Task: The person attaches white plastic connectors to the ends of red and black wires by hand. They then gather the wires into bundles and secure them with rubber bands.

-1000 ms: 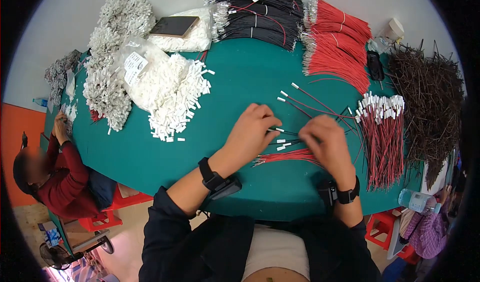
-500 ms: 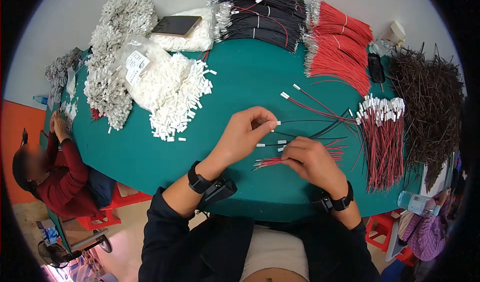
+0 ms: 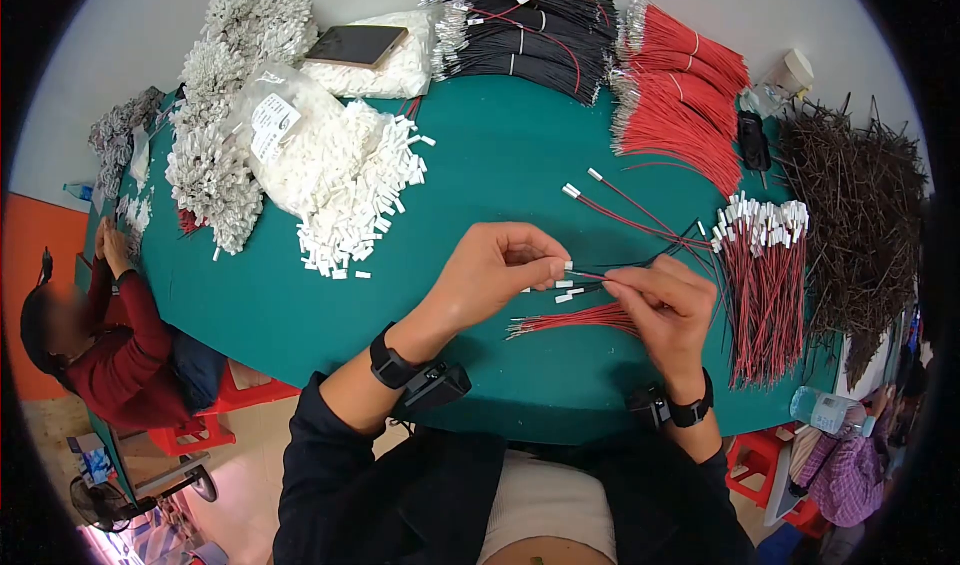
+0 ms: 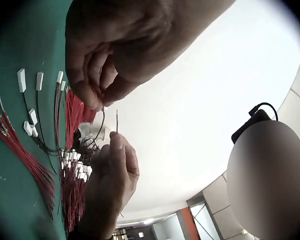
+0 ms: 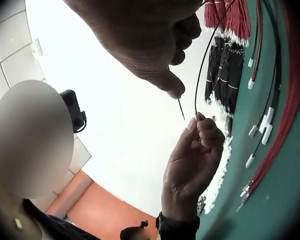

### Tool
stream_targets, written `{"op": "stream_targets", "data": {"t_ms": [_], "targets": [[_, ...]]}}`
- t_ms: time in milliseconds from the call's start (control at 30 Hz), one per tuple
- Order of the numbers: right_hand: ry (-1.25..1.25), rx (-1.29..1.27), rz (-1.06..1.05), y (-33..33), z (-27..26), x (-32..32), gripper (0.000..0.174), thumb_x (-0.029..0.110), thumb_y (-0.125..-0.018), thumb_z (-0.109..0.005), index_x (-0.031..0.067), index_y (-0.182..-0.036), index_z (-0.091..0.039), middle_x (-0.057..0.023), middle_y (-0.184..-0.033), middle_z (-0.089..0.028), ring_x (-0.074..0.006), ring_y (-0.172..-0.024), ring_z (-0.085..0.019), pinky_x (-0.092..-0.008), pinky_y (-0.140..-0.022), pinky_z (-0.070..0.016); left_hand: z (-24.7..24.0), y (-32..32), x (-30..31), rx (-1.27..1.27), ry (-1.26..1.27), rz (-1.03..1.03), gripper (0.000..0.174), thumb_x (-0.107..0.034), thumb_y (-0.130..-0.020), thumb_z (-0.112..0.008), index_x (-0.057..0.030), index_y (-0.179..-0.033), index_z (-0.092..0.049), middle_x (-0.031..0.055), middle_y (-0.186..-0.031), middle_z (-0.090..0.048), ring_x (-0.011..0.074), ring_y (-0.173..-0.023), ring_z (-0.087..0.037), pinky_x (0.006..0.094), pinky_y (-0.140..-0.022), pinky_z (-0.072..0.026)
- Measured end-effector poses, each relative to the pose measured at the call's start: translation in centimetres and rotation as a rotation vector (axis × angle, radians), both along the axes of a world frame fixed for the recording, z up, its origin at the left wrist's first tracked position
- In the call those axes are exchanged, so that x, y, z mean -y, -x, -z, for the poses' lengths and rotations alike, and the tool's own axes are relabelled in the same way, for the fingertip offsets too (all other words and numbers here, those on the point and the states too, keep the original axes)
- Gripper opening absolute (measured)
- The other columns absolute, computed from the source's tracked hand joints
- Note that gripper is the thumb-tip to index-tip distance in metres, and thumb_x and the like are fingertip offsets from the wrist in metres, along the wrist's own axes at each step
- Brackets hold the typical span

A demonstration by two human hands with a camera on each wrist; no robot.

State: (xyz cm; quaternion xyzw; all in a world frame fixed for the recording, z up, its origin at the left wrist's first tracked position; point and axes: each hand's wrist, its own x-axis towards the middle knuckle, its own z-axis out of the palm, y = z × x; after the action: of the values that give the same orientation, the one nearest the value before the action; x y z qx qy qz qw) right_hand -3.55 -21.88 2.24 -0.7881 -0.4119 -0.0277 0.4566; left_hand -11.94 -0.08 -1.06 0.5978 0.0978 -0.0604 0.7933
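Note:
The left hand [image 3: 492,277] pinches a small white connector [image 3: 568,266] from which a black wire [image 5: 202,67] runs, curving in the right wrist view. Facing it, the right hand [image 3: 668,310] pinches a thin wire [image 4: 117,120] between thumb and forefinger, its bare tip pointing at the left fingertips, with a gap between. Below the hands lies a small bundle of red wires [image 3: 580,318]. Several black wires with white connectors [image 4: 39,81] rest on the table beside it. The left hand's fingers partly hide the connector.
Loose white connectors [image 3: 345,210] spill from a plastic bag at left. Black wire bundles [image 3: 530,40] and red ones [image 3: 680,95] lie at the back. Red wires with connectors [image 3: 765,295] and a dark tangled pile [image 3: 860,215] stand at right. Another person [image 3: 120,335] sits at far left.
The right hand went down to the small red bundle, then came up with a wire towards the left hand. The left hand took up a connector with a black wire and moved slightly right.

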Motion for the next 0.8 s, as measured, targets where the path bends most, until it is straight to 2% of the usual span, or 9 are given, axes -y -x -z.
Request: {"op": "stream_targets", "data": {"t_ms": [33, 133, 233, 433, 567, 633, 667, 733, 800], "targets": [[0.005, 0.062, 0.001, -0.16, -0.09, 0.02, 0.019, -0.003, -0.074, -0.08, 0.0038, -0.091, -0.076, -0.0034, -0.062, -0.055, -0.0134, -0.054, -0.048, -0.0286, -0.05, -0.035, 0.07, -0.01, 0.05, 0.0, 0.0, 0.002, 0.016, -0.008, -0.093, -0.071, 0.0031, -0.105, -0.07, 0.0048, -0.089, -0.071, 0.0093, -0.081, -0.065, 0.0237, -0.076, -0.0531], [-0.116, 0.019, 0.048, -0.15, 0.84, -0.35, 0.02, -0.004, -0.074, -0.08, 0.0027, -0.091, -0.076, -0.0045, -0.064, -0.056, -0.014, -0.056, -0.049, -0.0287, -0.052, -0.0375, 0.23, 0.0, 0.14, 0.006, 0.013, 0.021, 0.016, -0.007, -0.092, -0.072, 0.0039, -0.105, -0.07, 0.005, -0.089, -0.071, 0.0092, -0.08, -0.065, 0.0235, -0.075, -0.0529], [-0.114, 0.021, 0.064, -0.02, 0.77, -0.4, 0.02, -0.006, -0.073, -0.08, 0.0018, -0.091, -0.075, -0.0046, -0.064, -0.055, -0.0146, -0.056, -0.05, -0.0289, -0.053, -0.0389, 0.13, -0.02, 0.23, -0.001, 0.018, 0.027, 0.016, -0.006, -0.092, -0.072, 0.0043, -0.104, -0.07, 0.0051, -0.089, -0.07, 0.0093, -0.079, -0.064, 0.0233, -0.074, -0.0525], [-0.024, 0.035, 0.098, 0.15, 0.69, 0.08, 0.02, -0.002, -0.072, -0.082, 0.0025, -0.09, -0.075, -0.0037, -0.063, -0.051, -0.0154, -0.056, -0.05, -0.0296, -0.051, -0.035, 0.07, 0.0, 0.24, -0.017, 0.013, 0.023, 0.014, -0.005, -0.091, -0.072, 0.0035, -0.102, -0.07, 0.0048, -0.088, -0.07, 0.0091, -0.079, -0.063, 0.023, -0.074, -0.0515], [-0.014, 0.082, 0.081, -0.03, 0.59, -0.06, 0.019, -0.001, -0.071, -0.082, 0.0032, -0.088, -0.075, -0.0039, -0.064, -0.052, -0.0171, -0.057, -0.05, -0.0312, -0.053, -0.0344, 0.1, 0.0, 0.32, -0.007, 0.02, 0.018, 0.013, -0.004, -0.091, -0.072, 0.0032, -0.101, -0.07, 0.0041, -0.087, -0.069, 0.0085, -0.078, -0.062, 0.0229, -0.072, -0.0506], [-0.074, 0.093, 0.067, -0.13, 0.77, -0.33, 0.018, -0.001, -0.071, -0.081, 0.0042, -0.087, -0.074, -0.0039, -0.067, -0.057, -0.0189, -0.061, -0.053, -0.0327, -0.06, -0.0372, 0.11, 0.01, 0.3, -0.009, 0.027, 0.014, 0.012, -0.004, -0.091, -0.072, 0.0031, -0.101, -0.07, 0.0039, -0.086, -0.069, 0.0084, -0.077, -0.062, 0.0228, -0.072, -0.0504], [-0.074, 0.093, 0.067, -0.14, 0.72, -0.34, 0.018, -0.001, -0.071, -0.081, 0.0042, -0.087, -0.074, -0.0039, -0.067, -0.057, -0.0189, -0.061, -0.053, -0.0327, -0.06, -0.0372, 0.19, 0.01, 0.27, -0.004, 0.033, 0.018, 0.013, -0.005, -0.091, -0.072, 0.0029, -0.101, -0.07, 0.0038, -0.086, -0.069, 0.0083, -0.077, -0.062, 0.0228, -0.072, -0.0504], [-0.038, 0.143, 0.066, -0.16, 0.51, -0.34, 0.017, 0.0, -0.071, -0.081, 0.0053, -0.085, -0.074, -0.0039, -0.071, -0.061, -0.0199, -0.067, -0.055, -0.0335, -0.067, -0.0389, 0.26, -0.02, 0.25, 0.001, 0.039, 0.021, 0.013, -0.005, -0.091, -0.072, 0.0028, -0.101, -0.07, 0.0037, -0.086, -0.069, 0.0082, -0.078, -0.062, 0.0227, -0.072, -0.0505], [-0.032, 0.146, 0.071, -0.11, 0.42, -0.3, 0.016, 0.001, -0.071, -0.081, 0.0057, -0.085, -0.074, -0.0035, -0.073, -0.062, -0.0199, -0.069, -0.056, -0.0335, -0.069, -0.0392, 0.29, -0.02, 0.22, -0.005, 0.039, 0.021, 0.014, -0.006, -0.091, -0.072, 0.0025, -0.101, -0.07, 0.0038, -0.087, -0.069, 0.0083, -0.078, -0.062, 0.0226, -0.072, -0.0505]]}}
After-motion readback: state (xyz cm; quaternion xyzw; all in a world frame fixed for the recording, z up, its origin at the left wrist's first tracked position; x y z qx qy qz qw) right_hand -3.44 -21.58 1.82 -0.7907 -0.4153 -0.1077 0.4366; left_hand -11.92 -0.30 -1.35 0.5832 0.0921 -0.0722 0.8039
